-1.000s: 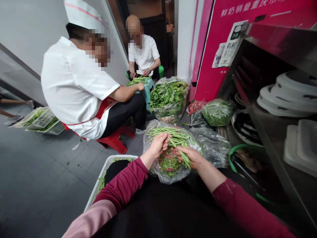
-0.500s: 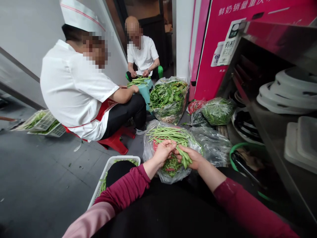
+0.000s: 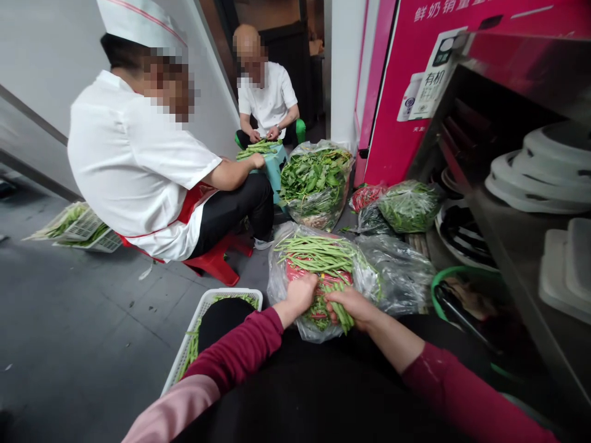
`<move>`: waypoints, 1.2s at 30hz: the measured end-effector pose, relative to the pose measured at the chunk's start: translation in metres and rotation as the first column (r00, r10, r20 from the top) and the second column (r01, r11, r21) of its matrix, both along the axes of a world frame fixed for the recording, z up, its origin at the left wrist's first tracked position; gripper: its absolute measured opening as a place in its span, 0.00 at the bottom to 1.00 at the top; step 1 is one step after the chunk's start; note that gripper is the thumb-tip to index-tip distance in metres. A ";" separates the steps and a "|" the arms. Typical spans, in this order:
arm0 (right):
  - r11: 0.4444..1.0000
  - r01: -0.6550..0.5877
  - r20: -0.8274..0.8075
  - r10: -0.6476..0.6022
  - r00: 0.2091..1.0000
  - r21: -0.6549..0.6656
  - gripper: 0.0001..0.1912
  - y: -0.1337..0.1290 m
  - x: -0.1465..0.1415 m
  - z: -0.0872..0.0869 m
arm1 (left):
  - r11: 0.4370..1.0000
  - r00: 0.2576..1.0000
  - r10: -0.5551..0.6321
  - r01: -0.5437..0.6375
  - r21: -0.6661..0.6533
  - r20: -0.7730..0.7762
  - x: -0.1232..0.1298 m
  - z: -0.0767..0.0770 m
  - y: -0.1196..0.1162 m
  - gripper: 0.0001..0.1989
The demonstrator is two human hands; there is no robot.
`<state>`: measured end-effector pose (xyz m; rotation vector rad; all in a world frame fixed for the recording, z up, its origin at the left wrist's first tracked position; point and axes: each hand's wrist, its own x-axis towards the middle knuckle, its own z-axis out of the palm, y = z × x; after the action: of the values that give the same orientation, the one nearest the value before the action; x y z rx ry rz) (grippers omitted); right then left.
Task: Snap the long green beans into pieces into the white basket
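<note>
Long green beans lie across the top of a clear plastic bag, with a red package and short bean pieces below them. My right hand is wrapped round a bunch of green beans over the bag's right part. Close to its left, my left hand has its fingers curled closed above the red package; what they hold, if anything, is hidden. A small gap separates the two hands.
A white basket with beans stands by my left leg. A person in white sits on a red stool; another person sits behind. Beyond the beans is a bag of leafy greens. A metal shelf is at right.
My left hand has moved slightly down and away from my right hand, which still holds the bean bunch. The fingertips, close together before, are now apart.
</note>
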<state>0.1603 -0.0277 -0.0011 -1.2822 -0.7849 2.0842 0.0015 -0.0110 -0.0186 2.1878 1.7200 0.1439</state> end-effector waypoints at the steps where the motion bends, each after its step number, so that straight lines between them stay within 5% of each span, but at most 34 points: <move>1: 0.998 0.053 0.013 -0.053 0.998 0.016 0.04 0.004 0.003 -0.001 | 1.000 0.998 0.004 -0.005 -0.028 -0.055 -0.003 -0.005 0.003 0.10; 6: 0.893 0.438 -0.059 -0.445 0.894 -0.100 0.02 0.037 0.035 0.001 | 0.998 0.993 0.000 0.008 0.065 -0.120 0.009 -0.013 0.030 0.21; 9: 0.828 0.540 -0.069 -0.554 0.830 -0.155 0.05 0.051 0.046 0.000 | 0.994 0.980 -0.106 0.111 0.022 -0.166 0.032 -0.011 0.050 0.14; 12: 0.846 0.493 -0.066 -0.514 0.855 -0.204 0.11 0.051 0.046 -0.003 | 0.992 0.972 -0.124 0.123 -0.017 -0.200 0.041 -0.003 0.057 0.11; 14: 0.878 0.418 -0.064 -0.443 0.894 -0.233 0.12 0.046 0.042 -0.005 | 0.987 0.976 -0.133 0.147 0.070 -0.173 0.039 0.005 0.051 0.12; 17: 0.947 0.215 -0.140 -0.253 0.957 -0.237 0.12 0.037 0.035 -0.003 | 0.938 0.961 -0.237 0.264 0.224 -0.140 0.032 0.020 0.032 0.13; 21: 0.989 -0.009 -0.242 -0.028 0.970 -0.151 0.11 0.026 0.026 0.006 | 0.925 0.952 -0.301 0.306 0.224 -0.059 0.029 0.034 0.010 0.10; 27: 0.986 0.149 -0.128 -0.138 0.982 0.081 0.12 0.018 0.019 0.005 | 0.985 0.928 -0.061 -0.004 0.174 0.368 0.023 0.049 -0.019 0.10; 34: 0.909 0.295 -0.098 -0.278 0.956 0.295 0.21 0.014 0.015 0.007 | 0.986 0.972 -0.165 0.158 0.054 0.168 0.035 0.063 -0.033 0.11; 36: 0.890 0.265 0.001 -0.286 0.958 0.371 0.20 0.014 0.016 0.009 | 0.954 0.933 -0.281 0.296 -0.039 0.224 0.036 0.067 -0.032 0.10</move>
<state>0.1762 -0.0134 0.0076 -1.1680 -0.9084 1.5911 0.0373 -0.0428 0.0484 2.2491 1.2530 0.2312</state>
